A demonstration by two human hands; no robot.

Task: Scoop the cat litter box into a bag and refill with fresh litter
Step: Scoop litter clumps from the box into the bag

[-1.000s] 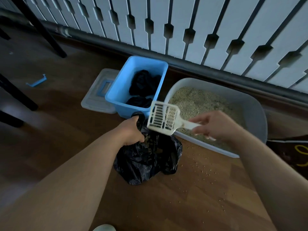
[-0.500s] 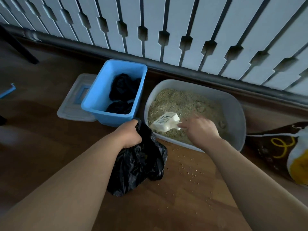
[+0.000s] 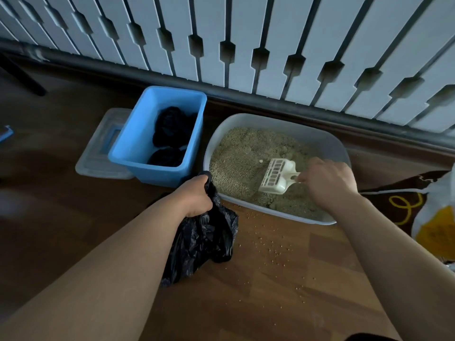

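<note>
Down in the litter box [image 3: 330, 146], the right hand [image 3: 327, 185], fingers curled round the scoop [image 3: 277, 177], should dig shallowly and sift gently, while the left hand [image 3: 194, 198] grips the black bag [image 3: 204, 239].

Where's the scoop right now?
Head view, right of centre: the scoop is down inside the litter box, held by the right hand, with the black bag to its left.

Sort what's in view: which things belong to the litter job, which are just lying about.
In the job: litter box, scoop in the right hand, black bag in the left hand, printed sack, likely fresh litter.
Lying about: blue bin, clear lid, blue clip, chair leg.
</note>
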